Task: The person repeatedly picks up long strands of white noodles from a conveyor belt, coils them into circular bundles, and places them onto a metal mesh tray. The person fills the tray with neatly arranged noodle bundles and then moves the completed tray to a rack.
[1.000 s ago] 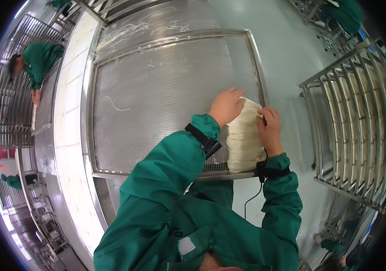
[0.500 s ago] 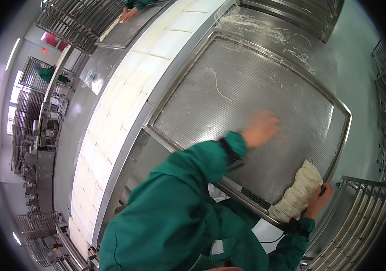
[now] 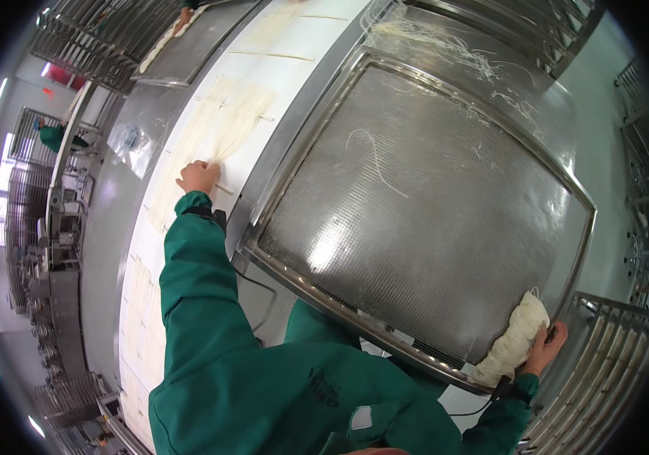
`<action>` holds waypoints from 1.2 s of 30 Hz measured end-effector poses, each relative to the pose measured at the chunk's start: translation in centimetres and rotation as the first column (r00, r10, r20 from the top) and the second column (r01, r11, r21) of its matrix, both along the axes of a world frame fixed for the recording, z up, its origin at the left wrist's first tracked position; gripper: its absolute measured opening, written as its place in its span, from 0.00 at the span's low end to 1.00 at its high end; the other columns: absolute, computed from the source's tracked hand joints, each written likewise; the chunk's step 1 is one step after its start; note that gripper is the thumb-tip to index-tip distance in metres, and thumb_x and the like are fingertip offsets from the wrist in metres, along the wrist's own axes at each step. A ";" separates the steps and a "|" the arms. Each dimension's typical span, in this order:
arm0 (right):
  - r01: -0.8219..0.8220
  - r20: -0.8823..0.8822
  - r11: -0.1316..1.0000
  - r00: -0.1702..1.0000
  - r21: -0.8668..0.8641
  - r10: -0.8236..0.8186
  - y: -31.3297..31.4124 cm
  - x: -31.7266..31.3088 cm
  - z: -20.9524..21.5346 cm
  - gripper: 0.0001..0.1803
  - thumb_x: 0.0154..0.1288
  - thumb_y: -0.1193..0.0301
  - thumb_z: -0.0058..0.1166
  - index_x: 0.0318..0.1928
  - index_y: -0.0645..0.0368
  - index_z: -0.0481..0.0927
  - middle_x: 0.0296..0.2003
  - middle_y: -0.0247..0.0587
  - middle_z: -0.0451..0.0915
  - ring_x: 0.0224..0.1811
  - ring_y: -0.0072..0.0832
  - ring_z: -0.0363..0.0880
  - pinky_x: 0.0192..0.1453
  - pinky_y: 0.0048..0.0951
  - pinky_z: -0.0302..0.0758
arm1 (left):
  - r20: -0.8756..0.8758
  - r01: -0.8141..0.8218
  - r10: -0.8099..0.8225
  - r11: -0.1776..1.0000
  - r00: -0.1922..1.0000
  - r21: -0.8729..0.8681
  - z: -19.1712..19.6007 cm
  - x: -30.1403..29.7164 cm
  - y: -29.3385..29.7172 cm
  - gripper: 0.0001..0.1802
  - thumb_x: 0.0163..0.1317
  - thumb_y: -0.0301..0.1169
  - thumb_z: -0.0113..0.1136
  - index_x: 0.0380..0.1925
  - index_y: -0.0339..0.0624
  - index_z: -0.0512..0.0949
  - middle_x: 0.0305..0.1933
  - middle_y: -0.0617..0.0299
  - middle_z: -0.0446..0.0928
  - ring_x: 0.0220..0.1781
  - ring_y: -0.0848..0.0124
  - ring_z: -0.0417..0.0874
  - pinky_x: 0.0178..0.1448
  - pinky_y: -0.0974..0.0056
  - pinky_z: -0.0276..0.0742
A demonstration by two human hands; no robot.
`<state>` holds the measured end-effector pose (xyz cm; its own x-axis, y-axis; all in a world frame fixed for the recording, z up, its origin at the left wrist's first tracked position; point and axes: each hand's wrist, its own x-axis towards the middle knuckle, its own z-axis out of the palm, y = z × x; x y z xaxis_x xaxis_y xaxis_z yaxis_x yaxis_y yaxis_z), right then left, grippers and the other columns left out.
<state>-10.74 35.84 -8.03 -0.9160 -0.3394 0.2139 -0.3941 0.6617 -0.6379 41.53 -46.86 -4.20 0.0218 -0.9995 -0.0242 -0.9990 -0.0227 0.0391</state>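
Note:
My left hand [image 3: 199, 176] is out over the white conveyor belt [image 3: 222, 227], its fingers closed on a sheet of pale noodles [image 3: 235, 114]. The strands fan out from the grip toward the far side, and a thin stick [image 3: 224, 189] lies beside the hand. At the near right corner of the mesh tray [image 3: 415, 205], my right hand [image 3: 546, 350] curls against the outer side of a folded noodle bundle [image 3: 515, 340]. Something small and dark shows at its fingers; I cannot make out what. One loose strand [image 3: 377, 161] lies on the mesh.
Scraps of noodles [image 3: 446, 45] litter the metal table beyond the tray. Racks with rods [image 3: 605, 379] stand at the near right. More noodle sheets [image 3: 142, 318] lie along the belt. Across it, another person's hand [image 3: 185, 17] touches a noodle row on another tray.
My left hand has moved left from above the tray to the belt and closed on noodles there. My right hand stays by the bundle. The view has shifted somewhat.

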 end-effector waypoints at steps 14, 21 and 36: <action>-0.500 -0.195 0.853 0.861 -0.152 0.470 -26.5 5.4 10.6 0.43 0.57 0.64 0.70 0.72 0.57 0.67 0.68 0.52 0.70 0.70 0.51 0.67 0.77 0.52 0.59 | -0.961 0.802 -0.171 0.593 0.216 0.075 10.3 -31.1 24.2 0.12 0.67 0.28 0.57 0.47 0.37 0.82 0.39 0.67 0.82 0.41 0.78 0.79 0.50 0.71 0.74; -0.349 -0.198 0.921 0.928 -0.175 0.314 -28.0 2.3 9.9 0.32 0.57 0.75 0.60 0.65 0.59 0.71 0.56 0.50 0.78 0.59 0.52 0.75 0.64 0.49 0.68 | -0.901 0.970 0.420 0.243 -0.104 0.001 12.1 -42.7 40.9 0.05 0.69 0.23 0.58 0.43 0.38 0.78 0.36 0.65 0.81 0.36 0.77 0.78 0.48 0.68 0.77; -0.133 -0.176 0.987 0.973 0.085 0.147 -9.0 -5.1 3.4 0.23 0.57 0.85 0.49 0.54 0.60 0.80 0.53 0.48 0.79 0.57 0.49 0.77 0.59 0.44 0.75 | -0.971 0.966 -0.022 0.110 0.238 0.234 6.6 -50.5 47.8 0.12 0.64 0.25 0.58 0.45 0.31 0.80 0.35 0.63 0.82 0.36 0.75 0.80 0.42 0.67 0.77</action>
